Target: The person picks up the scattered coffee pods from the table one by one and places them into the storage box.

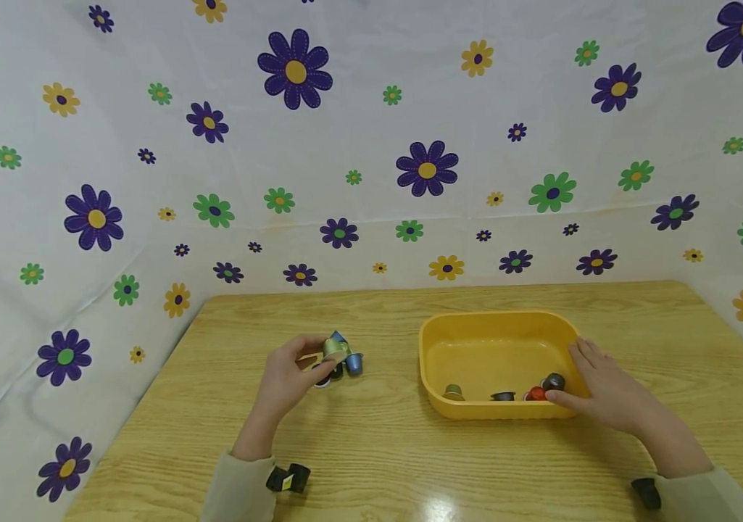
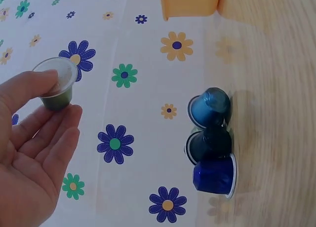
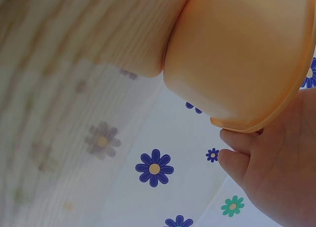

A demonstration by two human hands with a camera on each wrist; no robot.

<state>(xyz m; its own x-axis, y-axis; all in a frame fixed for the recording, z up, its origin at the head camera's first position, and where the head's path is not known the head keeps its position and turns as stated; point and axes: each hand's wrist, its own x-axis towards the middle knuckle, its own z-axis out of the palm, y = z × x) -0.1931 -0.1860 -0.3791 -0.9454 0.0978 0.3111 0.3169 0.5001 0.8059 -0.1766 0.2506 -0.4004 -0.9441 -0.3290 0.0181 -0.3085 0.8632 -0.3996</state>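
My left hand (image 1: pixel 286 377) pinches a green coffee capsule (image 2: pixel 57 96) between thumb and fingers, the thumb lying on its pale lid. Just below it on the table is a small cluster of capsules, among them a light blue capsule (image 2: pixel 210 108), a dark capsule (image 2: pixel 212 142) and a deep blue capsule (image 2: pixel 215 176). My right hand (image 1: pixel 619 391) holds the right end of a yellow tub (image 1: pixel 501 409), thumb over the front corner and fingers at the rim. Inside the tub, an olive capsule (image 1: pixel 453 391), a dark one, a red capsule (image 1: pixel 536 394) and a blackish capsule (image 1: pixel 554 381) lie along the front wall.
The wooden table (image 1: pixel 371 457) carries the tub on the right and the capsule cluster left of centre. A white cloth with printed flowers (image 1: pixel 358 145) hangs behind the table and along both sides. Black straps (image 1: pixel 288 478) sit at the wrists.
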